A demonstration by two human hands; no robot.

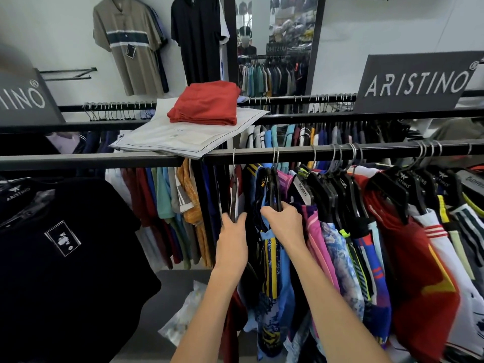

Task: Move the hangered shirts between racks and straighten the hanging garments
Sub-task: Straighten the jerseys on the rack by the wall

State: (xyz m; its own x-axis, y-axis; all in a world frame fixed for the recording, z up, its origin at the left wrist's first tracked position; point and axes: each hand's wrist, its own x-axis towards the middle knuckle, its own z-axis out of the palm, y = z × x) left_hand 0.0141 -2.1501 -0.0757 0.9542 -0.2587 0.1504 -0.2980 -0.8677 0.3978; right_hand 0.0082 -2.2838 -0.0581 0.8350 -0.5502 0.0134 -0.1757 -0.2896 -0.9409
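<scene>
Blue and yellow striped, the patterned shirt on its black plastic hanger [271, 195] hung from the near black metal rail [366, 151], at the left end of a packed row of bright sports shirts [366, 244]. The right hand [284, 222] had its fingers curled over the hanger's shoulder, gripping it, probably to hold the garment steady or shift it along. Just to the left, the left hand [233, 233] pinched the lower edge of a slim dark hanger carrying a red and white shirt [234, 189], apparently parting the two so a gap opened between them. Both wire hooks sat on the rail, so nothing had been lifted off.

Farther left on the same rail, a stack of pale flat packaged garments [183, 140] bridged across to the rail behind, with a folded red shirt [207, 103] on top, parked there out of the way, I judged. Near left hung a black T-shirt with a small white chest print [65, 244]. A grey brand sign [416, 82] stood far right.
</scene>
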